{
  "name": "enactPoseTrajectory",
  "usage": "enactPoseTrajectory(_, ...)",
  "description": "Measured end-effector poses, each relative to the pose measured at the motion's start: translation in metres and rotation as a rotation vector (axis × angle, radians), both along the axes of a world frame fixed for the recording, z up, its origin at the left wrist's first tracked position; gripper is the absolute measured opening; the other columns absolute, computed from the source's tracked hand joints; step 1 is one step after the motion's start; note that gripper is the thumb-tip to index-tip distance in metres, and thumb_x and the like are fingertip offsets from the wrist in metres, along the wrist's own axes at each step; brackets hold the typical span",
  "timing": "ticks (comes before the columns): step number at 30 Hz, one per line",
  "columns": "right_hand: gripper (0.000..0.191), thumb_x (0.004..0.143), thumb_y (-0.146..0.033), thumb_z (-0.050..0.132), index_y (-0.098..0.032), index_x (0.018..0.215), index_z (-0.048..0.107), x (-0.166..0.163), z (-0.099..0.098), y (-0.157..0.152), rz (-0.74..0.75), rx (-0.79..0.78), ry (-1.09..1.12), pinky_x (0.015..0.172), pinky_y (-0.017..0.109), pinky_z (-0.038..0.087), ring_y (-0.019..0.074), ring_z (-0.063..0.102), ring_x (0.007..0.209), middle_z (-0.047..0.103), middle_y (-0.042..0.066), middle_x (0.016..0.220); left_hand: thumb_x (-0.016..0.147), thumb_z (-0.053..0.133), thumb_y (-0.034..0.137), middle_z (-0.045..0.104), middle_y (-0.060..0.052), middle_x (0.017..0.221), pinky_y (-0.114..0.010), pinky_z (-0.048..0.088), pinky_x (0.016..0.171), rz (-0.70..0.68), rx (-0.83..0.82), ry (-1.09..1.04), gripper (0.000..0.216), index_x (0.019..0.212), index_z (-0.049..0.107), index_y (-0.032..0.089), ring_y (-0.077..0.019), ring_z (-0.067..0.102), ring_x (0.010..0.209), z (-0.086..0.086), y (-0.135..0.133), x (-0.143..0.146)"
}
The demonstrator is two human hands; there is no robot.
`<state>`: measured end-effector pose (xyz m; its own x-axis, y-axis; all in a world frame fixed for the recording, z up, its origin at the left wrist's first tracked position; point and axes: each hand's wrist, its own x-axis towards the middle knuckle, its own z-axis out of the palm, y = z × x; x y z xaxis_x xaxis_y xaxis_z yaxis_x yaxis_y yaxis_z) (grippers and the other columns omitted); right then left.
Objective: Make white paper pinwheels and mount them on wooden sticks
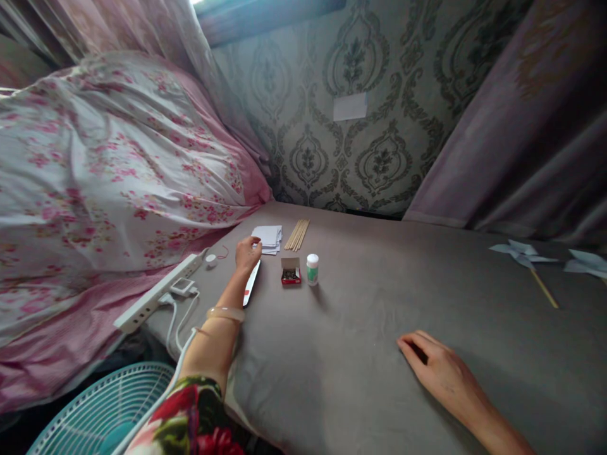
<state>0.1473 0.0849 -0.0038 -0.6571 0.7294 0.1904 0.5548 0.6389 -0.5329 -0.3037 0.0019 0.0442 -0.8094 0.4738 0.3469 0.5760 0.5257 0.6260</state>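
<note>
My left hand (248,254) reaches out to the near left corner of a stack of white paper squares (269,236). Its fingers are bent and drawn together at the paper's edge, and what they pinch, if anything, is hidden. Under that wrist lies a flat white object with a red mark (251,284), partly covered. Thin wooden sticks (297,235) lie in a row just right of the paper. My right hand (439,366) rests low over the grey cloth, thumb and fingertips together, with nothing visible in them.
A small red open box with dark bits (291,274) stands beside a white and green bottle (312,270). Two paper pinwheels (521,253) on sticks lie at the right. A power strip (156,294) with cables runs along the left edge, above a teal fan (104,411).
</note>
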Motion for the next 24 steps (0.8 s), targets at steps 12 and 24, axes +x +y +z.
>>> enactPoseTrajectory(12, 0.034, 0.089, -0.049, 0.042, -0.025, 0.073, 0.059, -0.005, -0.004, -0.001, -0.072, 0.045, 0.046, 0.061, 0.026, 0.046, 0.0167, 0.060, 0.064, 0.063, 0.002, 0.071, 0.079, 0.047, 0.020, 0.067, -0.011, 0.116, -0.032, 0.042, 0.096, -0.041, -0.273, 0.021, 0.036, 0.108, 0.069, 0.015, -0.0254, 0.059, 0.110, -0.009, 0.050, -0.025)
enactPoseTrajectory(24, 0.038, 0.090, -0.052, 0.038, -0.025, 0.072, 0.059, -0.007, -0.003, -0.003, -0.081, 0.074, 0.056, 0.061, 0.027, 0.046, 0.0175, 0.061, 0.065, 0.065, 0.003, 0.073, 0.070, 0.059, 0.029, 0.070, -0.015, 0.104, -0.035, 0.047, 0.083, -0.072, -0.456, 0.051, 0.029, 0.093, 0.072, 0.016, -0.0305, 0.062, 0.102, -0.005, 0.050, -0.038)
